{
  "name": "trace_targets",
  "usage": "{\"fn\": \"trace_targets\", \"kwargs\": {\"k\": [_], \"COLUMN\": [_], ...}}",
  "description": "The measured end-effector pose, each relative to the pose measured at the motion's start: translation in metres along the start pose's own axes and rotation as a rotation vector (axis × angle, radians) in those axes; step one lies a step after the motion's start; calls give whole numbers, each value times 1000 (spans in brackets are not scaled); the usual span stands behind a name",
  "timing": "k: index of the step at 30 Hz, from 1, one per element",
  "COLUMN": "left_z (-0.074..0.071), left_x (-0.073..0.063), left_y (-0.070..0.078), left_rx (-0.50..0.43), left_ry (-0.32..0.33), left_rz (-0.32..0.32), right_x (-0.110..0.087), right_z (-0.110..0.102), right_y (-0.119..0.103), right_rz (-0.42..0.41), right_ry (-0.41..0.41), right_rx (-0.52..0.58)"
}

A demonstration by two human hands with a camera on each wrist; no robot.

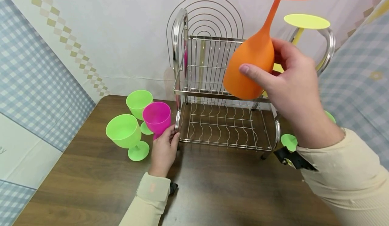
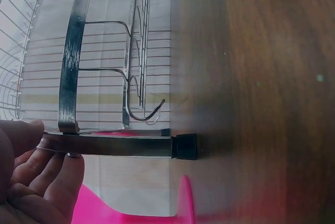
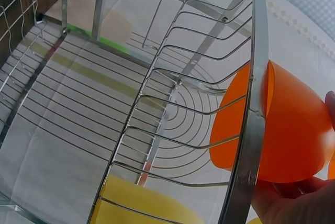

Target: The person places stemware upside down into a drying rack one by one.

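Two tiers of a dish rack (image 1: 223,96) are shown, the left leg pinched low by a left hand (image 1: 164,148), apparently for steadiness. Near the upper tier's front rail, an orange goblet (image 1: 253,55) is held tilted, rim down, seemingly so the stem is left clear; its bowl is clasped between a right hand's (image 1: 293,81) thumb and fingers, the base above them. A smaller magenta goblet (image 1: 157,116) is placed beside the left hand.

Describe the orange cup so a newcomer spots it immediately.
Find the metal rack on the table. By its upper right part, the right hand holds the orange cup upside down, tilted. Its orange colour sets it apart from any green cup, pink cup or yellow cup.
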State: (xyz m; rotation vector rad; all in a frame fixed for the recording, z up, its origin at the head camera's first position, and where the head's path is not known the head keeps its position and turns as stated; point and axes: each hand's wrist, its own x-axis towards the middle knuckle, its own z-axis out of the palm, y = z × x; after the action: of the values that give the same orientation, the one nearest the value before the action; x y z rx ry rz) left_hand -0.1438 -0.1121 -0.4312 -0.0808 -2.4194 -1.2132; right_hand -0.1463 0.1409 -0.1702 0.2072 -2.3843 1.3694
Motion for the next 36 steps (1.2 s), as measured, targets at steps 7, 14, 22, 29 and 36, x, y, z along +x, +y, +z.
{"fn": "trace_targets", "kwargs": {"k": [7,14,22,29,36], "left_z": [0,0,0,0,0], "left_x": [0,-1,0,0,0], "left_y": [0,-1,0,0,0], "left_rx": [3,10,-2,-10,-18], "left_ry": [4,5,3,5,6], "left_rz": [2,-1,0,1,11], "right_x": [2,10,19,26,34], "right_z": [0,4,8,11,13], "right_y": [-1,6,14,15,17], "right_rz": [12,42,66,74,112], "right_ry": [14,-1,-3,-7,-54], "right_rx": [-14,-11,-32,-43,-91]}}
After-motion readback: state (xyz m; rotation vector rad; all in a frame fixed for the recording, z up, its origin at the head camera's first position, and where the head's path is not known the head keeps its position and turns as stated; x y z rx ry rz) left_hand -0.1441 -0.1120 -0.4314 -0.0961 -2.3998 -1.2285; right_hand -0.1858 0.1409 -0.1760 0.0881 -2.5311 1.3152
